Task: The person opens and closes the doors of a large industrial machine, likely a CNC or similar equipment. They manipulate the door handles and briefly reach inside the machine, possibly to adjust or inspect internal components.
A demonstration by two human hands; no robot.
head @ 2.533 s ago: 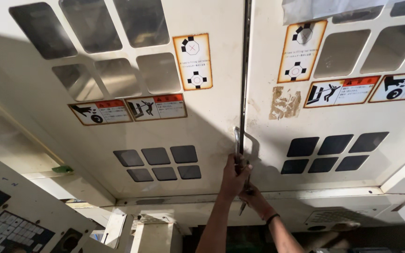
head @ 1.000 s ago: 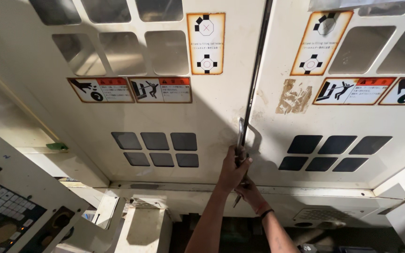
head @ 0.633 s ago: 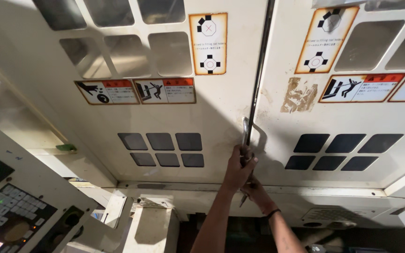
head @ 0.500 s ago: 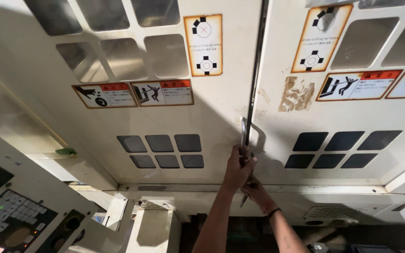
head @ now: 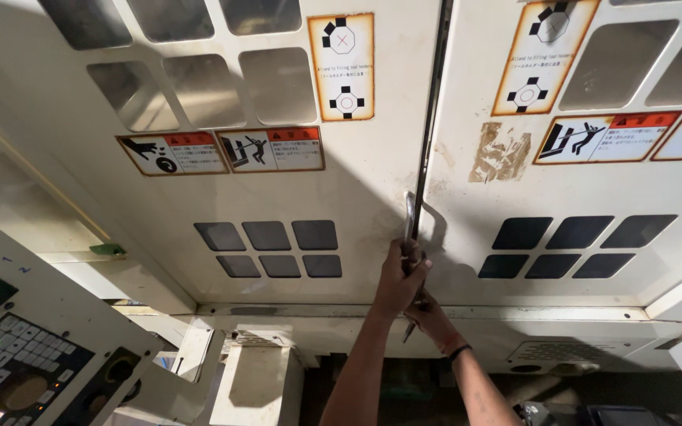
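Head view. Two cream-coloured machine doors are seen meeting at a dark vertical seam. A slim metal door handle is mounted just left of that seam, its long axis running up and down, parallel to the seam; its upper end rises clear above the fingers, and its lower part is hidden inside them. The left hand is wrapped around the handle with fingers closed on it. The right hand is placed directly below the left, touching it, and is likewise curled shut; it appears to be closed on the lower end of the same handle, a short dark tip of which shows beneath it, though the grip itself is partly hidden by the left hand. A dark band is worn at the right wrist.

To the left of the fingers, a block of six dark window panes is set in the left door; a matching block is set in the right door on the other side. Above the fingers, orange-bordered warning labels and larger clouded panes are seen. Well away to the lower left, a control panel with a keypad is visible. No container is seen in this view.
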